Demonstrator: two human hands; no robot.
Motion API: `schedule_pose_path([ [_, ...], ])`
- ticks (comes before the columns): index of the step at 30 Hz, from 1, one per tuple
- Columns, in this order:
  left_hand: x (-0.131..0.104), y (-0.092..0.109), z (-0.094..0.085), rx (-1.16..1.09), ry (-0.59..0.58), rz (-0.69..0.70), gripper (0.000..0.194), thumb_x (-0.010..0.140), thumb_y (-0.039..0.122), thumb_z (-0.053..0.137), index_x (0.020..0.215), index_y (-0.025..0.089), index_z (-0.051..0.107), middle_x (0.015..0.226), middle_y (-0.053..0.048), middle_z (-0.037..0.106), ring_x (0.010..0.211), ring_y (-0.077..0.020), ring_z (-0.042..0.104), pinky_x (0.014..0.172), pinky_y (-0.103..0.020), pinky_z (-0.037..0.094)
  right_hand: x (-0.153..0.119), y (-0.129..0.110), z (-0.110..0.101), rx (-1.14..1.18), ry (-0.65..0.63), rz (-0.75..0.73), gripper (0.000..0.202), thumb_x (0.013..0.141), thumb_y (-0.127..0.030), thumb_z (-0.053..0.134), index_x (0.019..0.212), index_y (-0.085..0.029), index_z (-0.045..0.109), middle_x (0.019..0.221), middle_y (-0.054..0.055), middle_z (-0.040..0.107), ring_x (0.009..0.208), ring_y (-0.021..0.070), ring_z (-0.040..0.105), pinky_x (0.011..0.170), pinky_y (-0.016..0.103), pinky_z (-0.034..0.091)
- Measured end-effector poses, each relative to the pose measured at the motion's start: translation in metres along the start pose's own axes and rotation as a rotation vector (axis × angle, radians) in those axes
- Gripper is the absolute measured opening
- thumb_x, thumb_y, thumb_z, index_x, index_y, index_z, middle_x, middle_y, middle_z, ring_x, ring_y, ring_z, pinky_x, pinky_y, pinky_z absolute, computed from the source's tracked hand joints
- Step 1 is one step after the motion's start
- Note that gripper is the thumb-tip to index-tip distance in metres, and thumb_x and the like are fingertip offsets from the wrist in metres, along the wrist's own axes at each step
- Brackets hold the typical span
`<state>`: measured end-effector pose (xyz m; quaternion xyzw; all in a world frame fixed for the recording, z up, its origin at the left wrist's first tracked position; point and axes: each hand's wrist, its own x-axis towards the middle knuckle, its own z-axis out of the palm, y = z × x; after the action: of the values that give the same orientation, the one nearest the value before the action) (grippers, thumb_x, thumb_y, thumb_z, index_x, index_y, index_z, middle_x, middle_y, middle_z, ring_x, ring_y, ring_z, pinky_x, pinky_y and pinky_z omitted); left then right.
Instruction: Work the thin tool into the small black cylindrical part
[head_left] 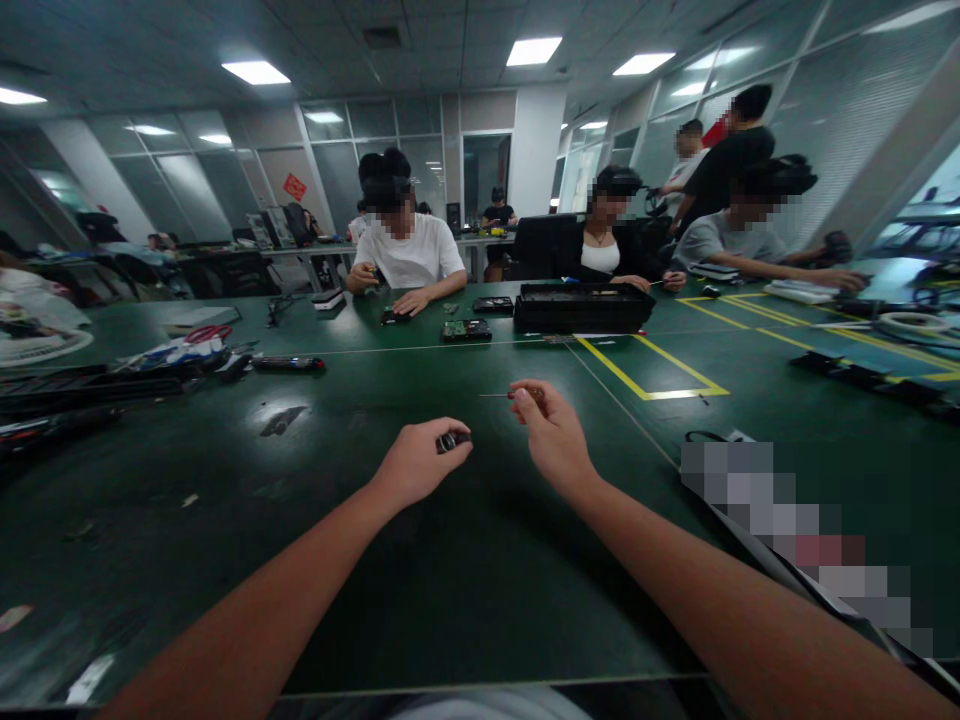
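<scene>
Head view: 1 green table [465, 590] under everything. 3 people at its far side: 1 in a white shirt [411, 252], 1 in a black jacket [628, 255], 1 in a grey shirt [731, 243]. 1 long black case [583, 310] near the black jacket. 1 yellow tape outline [686, 394] right in front of the case. 2 bare hands, raised over the table, apart: left hand [416, 465] curled narrow around 1 small dark cylinder [452, 441] with a shiny band; right hand [553, 432] pinching 1 thin-shafted tool [496, 396], shaft pointing left, red bit at the fingertips. 1 unit with a green circuit board [465, 330] left of the case, 1 dark flat unit [493, 304] just behind it. 1 dark pen-like tool [289, 364] lying at left, 1 pair of red-handled scissors [208, 334] beyond it, on a pile.
</scene>
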<state>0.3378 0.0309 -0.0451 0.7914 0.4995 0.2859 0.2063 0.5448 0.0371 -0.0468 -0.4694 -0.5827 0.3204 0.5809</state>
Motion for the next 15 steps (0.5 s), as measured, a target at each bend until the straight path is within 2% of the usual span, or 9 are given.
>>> schedule_pose_path([
  [2, 0.004, -0.009, -0.013, -0.052, 0.135, -0.076, 0.028, 0.084, 0.040, 0.062, 0.104, 0.022, 0.072, 0.099, -0.005, 0.071, 0.084, -0.0197, 0.064, 0.078, -0.032, 0.048, 0.000, 0.000, -0.001, -0.006, -0.006, 0.007, 0.030, 0.091, -0.047, 0.052, 0.105, -0.023, 0.063, 0.089, 0.004, 0.064, 0.084, 0.0202, 0.060, 0.078, 0.035, 0.046],
  [4, 0.008, -0.020, -0.028, -0.164, 0.235, -0.156, 0.034, 0.083, 0.038, 0.060, 0.111, 0.020, 0.069, 0.095, -0.006, 0.071, 0.071, -0.0165, 0.061, 0.067, -0.029, 0.047, 0.000, 0.001, -0.001, -0.009, -0.013, 0.013, 0.030, 0.091, -0.047, 0.052, 0.105, -0.023, 0.063, 0.090, 0.004, 0.065, 0.084, 0.0200, 0.060, 0.077, 0.035, 0.046],
  [7, 0.009, -0.037, -0.053, -0.432, 0.356, -0.281, 0.040, 0.081, 0.034, 0.055, 0.116, 0.016, 0.065, 0.088, -0.006, 0.068, 0.056, -0.0113, 0.052, 0.049, -0.022, 0.036, -0.001, 0.001, 0.000, -0.004, -0.014, 0.014, 0.030, 0.091, -0.047, 0.051, 0.105, -0.024, 0.064, 0.091, 0.004, 0.065, 0.084, 0.0201, 0.061, 0.077, 0.035, 0.046],
  [10, 0.003, -0.054, -0.083, -0.691, 0.494, -0.376, 0.027, 0.078, 0.028, 0.052, 0.099, 0.014, 0.062, 0.077, -0.002, 0.060, 0.053, -0.0093, 0.048, 0.041, -0.019, 0.024, 0.000, 0.000, -0.001, -0.019, -0.013, 0.022, 0.030, 0.091, -0.047, 0.051, 0.105, -0.023, 0.063, 0.091, 0.004, 0.066, 0.085, 0.0204, 0.061, 0.077, 0.035, 0.046],
  [12, -0.005, -0.064, -0.104, -0.803, 0.600, -0.441, 0.014, 0.078, 0.024, 0.051, 0.087, 0.014, 0.056, 0.071, 0.001, 0.053, 0.052, -0.0076, 0.046, 0.041, -0.018, 0.022, 0.000, -0.001, -0.001, -0.035, -0.014, 0.027, 0.030, 0.092, -0.046, 0.051, 0.105, -0.023, 0.063, 0.090, 0.005, 0.065, 0.085, 0.0206, 0.061, 0.077, 0.035, 0.046],
  [15, -0.021, -0.079, -0.137, -0.823, 0.765, -0.546, 0.006, 0.078, 0.018, 0.052, 0.077, 0.014, 0.048, 0.068, 0.003, 0.050, 0.053, -0.0056, 0.044, 0.043, -0.017, 0.024, 0.000, 0.000, -0.001, -0.037, -0.020, 0.026, 0.029, 0.093, -0.046, 0.050, 0.105, -0.023, 0.062, 0.091, 0.005, 0.065, 0.085, 0.0206, 0.060, 0.078, 0.036, 0.046],
])
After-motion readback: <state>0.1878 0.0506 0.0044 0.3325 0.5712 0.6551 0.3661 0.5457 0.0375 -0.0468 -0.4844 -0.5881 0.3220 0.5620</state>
